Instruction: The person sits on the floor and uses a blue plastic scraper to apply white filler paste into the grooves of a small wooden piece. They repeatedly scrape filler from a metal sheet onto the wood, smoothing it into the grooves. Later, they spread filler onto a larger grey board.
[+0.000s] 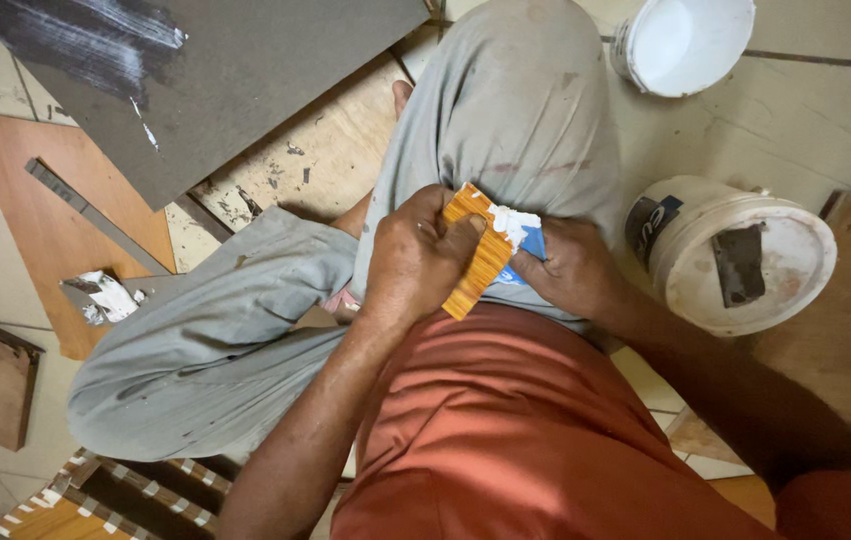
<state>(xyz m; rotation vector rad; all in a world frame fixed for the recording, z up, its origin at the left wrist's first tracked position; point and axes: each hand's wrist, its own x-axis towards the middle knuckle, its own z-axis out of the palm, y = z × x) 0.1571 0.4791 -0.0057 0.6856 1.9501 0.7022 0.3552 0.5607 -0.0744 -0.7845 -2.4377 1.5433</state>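
Note:
My left hand (pixel 411 262) grips a small orange wood-grain block (pixel 476 262) over my lap, just above my knee. Against the block's right side my right hand (pixel 571 268) holds a blue scraper (pixel 529 250) loaded with white putty (pixel 514 223). The putty sits at the block's upper edge. Both hands touch the block from opposite sides. I sit with grey trousers and an orange shirt.
A white tub (pixel 736 255) with a dark scraper on its lid stands right of my knee. An open white bucket (pixel 681 42) sits at the top. A grey board (pixel 236 80), orange panels (pixel 36 220) and a putty-smeared trowel (pixel 101 295) lie on the left.

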